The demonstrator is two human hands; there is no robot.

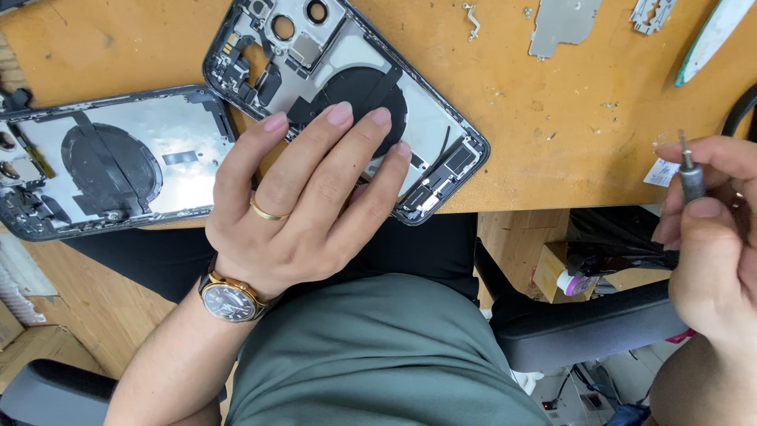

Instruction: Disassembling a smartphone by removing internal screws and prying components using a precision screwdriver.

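- Left hand (311,201) lies flat, fingers spread, pressing down on the opened phone shell (347,102) at the front edge of the wooden bench (552,142). It isn't gripping anything, just pinning the shell in place.
- Right hand (710,237) is off to the side, well apart from the bench work, with its fingers closed around a small screwdriver (690,173) held tip up.
- The shell sits at a slant, its lower corner hanging a bit past the bench edge. A dark round coil and thin ribbon cables are exposed inside.
- Handling-wise I'd say it's light and stiff but delicate: the frame takes pressure fine, the cables and little connectors won't. Best held by the outer rim or pressed on the flat middle, like the hand does now.
- A second opened shell (110,162) lies just to the left, nearly touching.
- Loose metal bits (564,24) sit at the far side. They're probably shield plates, but it's hard to tell from here.
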